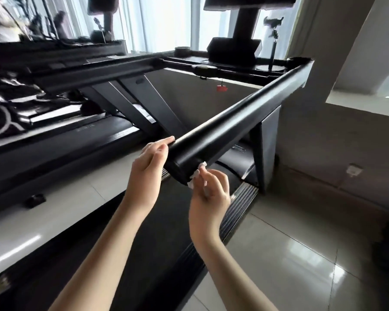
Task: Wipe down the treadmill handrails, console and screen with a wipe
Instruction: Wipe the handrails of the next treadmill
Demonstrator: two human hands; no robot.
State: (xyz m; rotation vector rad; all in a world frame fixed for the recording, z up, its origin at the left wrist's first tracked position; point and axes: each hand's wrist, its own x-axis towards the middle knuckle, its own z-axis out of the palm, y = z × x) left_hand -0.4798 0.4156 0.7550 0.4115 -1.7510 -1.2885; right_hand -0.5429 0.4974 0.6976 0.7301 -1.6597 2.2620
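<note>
Tiled gym floor; right hand pinching wipe against handrail, left hand loosely open, unreadable writing.

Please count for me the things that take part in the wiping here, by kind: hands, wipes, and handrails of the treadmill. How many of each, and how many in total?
Hands: 2, the left hand and the right hand
Wipes: 1, a white wipe in the right hand, against the near handrail's end
Handrails: 2, the near handrail and the far handrail
Total: 5
</note>
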